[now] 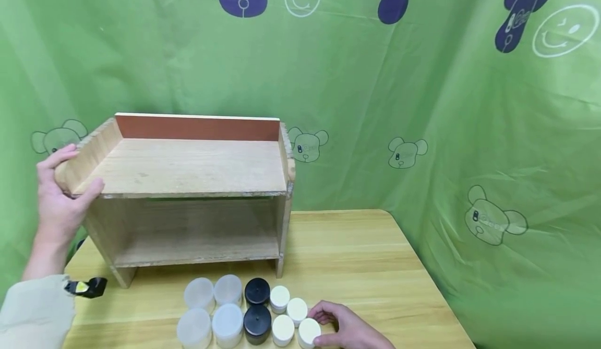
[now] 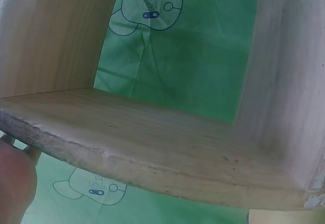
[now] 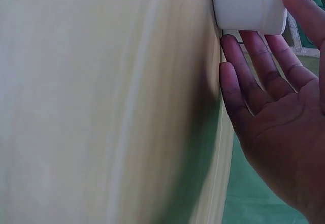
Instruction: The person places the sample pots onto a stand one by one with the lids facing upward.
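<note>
A small wooden shelf (image 1: 197, 169) with two levels stands on the table, its left side panel gripped at the upper front corner by my left hand (image 1: 58, 197). The thumb lies over the inner side of that corner, the fingers over the outside. In the left wrist view, the shelf's boards (image 2: 167, 153) fill most of the frame. My right hand (image 1: 349, 328) holds a small white jar (image 1: 310, 331) at the right end of the jar group, thumb at its front and fingers behind. In the right wrist view, the white jar (image 3: 249, 5) sits between thumb and fingers.
Left of the held jar stand several other white jars (image 1: 283, 330), two black-lidded jars (image 1: 257, 324) and several translucent, wider jars (image 1: 228, 325). They are close together in front of the shelf on the wooden table (image 1: 357, 255). A green printed curtain (image 1: 357, 88) hangs behind and to the right.
</note>
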The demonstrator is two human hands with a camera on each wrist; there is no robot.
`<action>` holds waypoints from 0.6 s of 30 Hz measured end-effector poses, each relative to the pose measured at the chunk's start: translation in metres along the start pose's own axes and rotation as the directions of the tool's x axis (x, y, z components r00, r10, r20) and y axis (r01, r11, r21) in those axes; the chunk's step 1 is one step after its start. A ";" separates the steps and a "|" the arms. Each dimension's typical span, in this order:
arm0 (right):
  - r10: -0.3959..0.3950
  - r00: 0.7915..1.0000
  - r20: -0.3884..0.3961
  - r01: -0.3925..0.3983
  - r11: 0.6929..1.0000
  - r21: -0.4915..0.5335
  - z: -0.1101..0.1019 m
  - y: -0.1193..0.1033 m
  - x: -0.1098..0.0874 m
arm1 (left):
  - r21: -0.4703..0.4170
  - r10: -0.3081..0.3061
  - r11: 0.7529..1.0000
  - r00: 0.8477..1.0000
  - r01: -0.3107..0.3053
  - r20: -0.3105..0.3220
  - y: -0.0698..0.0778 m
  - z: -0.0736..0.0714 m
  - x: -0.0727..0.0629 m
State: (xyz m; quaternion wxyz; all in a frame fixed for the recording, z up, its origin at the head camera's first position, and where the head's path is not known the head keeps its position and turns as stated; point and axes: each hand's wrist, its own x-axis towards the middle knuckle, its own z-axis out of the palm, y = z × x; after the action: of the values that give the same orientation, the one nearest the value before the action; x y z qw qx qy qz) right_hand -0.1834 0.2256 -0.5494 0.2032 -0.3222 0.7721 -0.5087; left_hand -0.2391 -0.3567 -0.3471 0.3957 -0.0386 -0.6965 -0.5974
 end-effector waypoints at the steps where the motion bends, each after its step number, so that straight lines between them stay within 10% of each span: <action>1: -0.002 1.000 0.004 0.002 1.000 0.005 0.000 0.000 0.000 | 0.006 0.001 1.000 1.000 -0.001 0.002 0.000 0.000 0.000; 11: 0.000 1.000 0.006 0.000 0.999 0.036 -0.001 0.001 0.000 | -0.100 -0.036 0.994 0.999 0.037 0.011 0.000 0.002 0.002; 18: -0.023 0.999 0.050 0.013 0.983 0.181 -0.004 -0.001 -0.001 | -0.007 -0.037 0.999 0.999 0.038 0.014 -0.001 -0.001 0.003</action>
State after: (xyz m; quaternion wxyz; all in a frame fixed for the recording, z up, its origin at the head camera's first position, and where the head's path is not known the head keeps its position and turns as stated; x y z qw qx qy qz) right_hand -0.1848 0.2291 -0.5473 0.2467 -0.3224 0.7145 -0.5698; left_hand -0.2411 -0.3586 -0.3460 0.3795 -0.0311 -0.6975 -0.6071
